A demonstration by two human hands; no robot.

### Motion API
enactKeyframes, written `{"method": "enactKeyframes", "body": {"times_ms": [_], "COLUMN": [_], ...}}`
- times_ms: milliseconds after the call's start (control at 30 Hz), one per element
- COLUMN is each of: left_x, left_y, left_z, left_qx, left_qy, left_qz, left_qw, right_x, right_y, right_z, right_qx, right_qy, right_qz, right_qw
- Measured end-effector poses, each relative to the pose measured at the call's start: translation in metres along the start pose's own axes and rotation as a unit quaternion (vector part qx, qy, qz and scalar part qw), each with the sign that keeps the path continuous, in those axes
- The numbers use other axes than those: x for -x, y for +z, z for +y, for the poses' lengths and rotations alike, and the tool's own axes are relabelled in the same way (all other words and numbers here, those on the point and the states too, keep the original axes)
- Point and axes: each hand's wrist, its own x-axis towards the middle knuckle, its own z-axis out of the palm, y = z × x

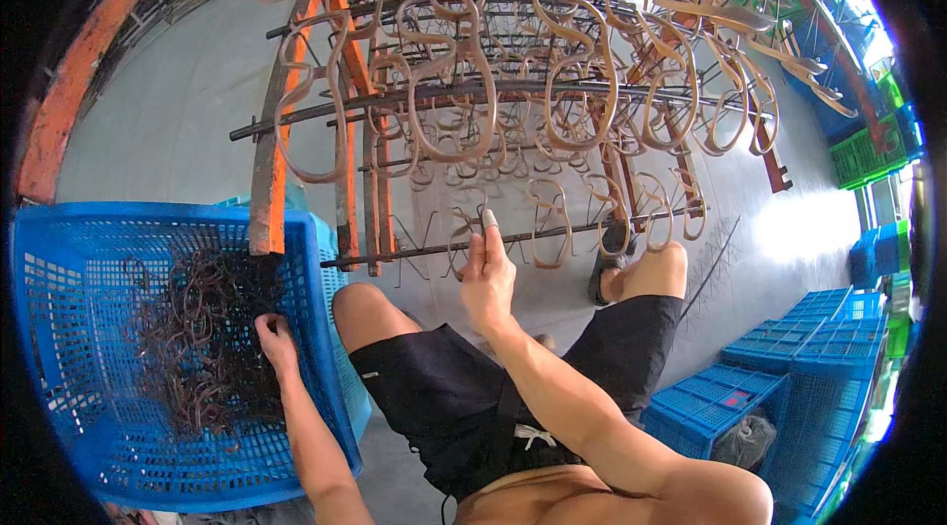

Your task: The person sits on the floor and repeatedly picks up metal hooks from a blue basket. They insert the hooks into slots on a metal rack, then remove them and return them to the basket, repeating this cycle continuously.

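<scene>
My left hand (277,343) is inside the right side of a blue mesh basket (340,347), fingers curled beside a tangled pile of dark brown curved pieces (202,337). What its fingertips hold, if anything, is too small to make out. My right hand (487,278) is raised at the lowest rod (602,222) of a hanging rack, its fingers closed at a thin brown figure-eight loop (460,222). The hand hides part of this loop. Beside it, along the same rod, hang more such loops (550,221) and bare wire hooks (411,259).
Several rods above carry larger tan figure-eight loops (450,76), held on orange metal posts (268,165). An orange beam (94,61) rises at the far left. Blue crates (725,397) stand at the lower right, one holding a dark bag (745,441). My knees flank the lowest rod.
</scene>
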Motion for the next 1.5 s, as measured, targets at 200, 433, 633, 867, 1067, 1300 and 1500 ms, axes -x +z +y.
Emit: {"method": "enactKeyframes", "body": {"times_ms": [200,433,633,867,1067,1300,1500], "left_x": [0.014,0.071,0.125,0.150,0.135,0.117,0.094], "left_y": [-0.016,-0.061,-0.069,-0.052,-0.011,0.026,0.066], "left_z": [0.036,0.098,0.166,0.201,0.176,0.204,0.218], "left_qx": [0.153,0.562,0.582,0.644,0.399,0.075,-0.035], "left_qy": [0.012,0.012,-0.031,-0.075,0.032,0.273,0.302], "left_qz": [0.148,0.121,0.101,-0.032,0.076,0.091,0.013], "left_qw": [0.977,0.818,0.806,0.761,0.913,0.955,0.952], "right_x": [-0.017,-0.013,0.037,0.043,0.039,0.027,0.024], "right_y": [-0.021,-0.040,-0.052,-0.026,-0.026,0.045,0.050], "right_z": [-0.004,-0.018,-0.071,-0.084,-0.054,-0.035,-0.024], "right_qx": [0.058,-0.203,0.223,-0.132,-0.264,-0.221,-0.151], "right_qy": [-0.037,0.172,-0.203,-0.321,0.066,0.128,0.149], "right_qz": [-0.008,-0.098,-0.049,-0.438,-0.175,0.006,-0.002], "right_qw": [0.998,0.959,0.952,0.829,0.946,0.967,0.977]}}
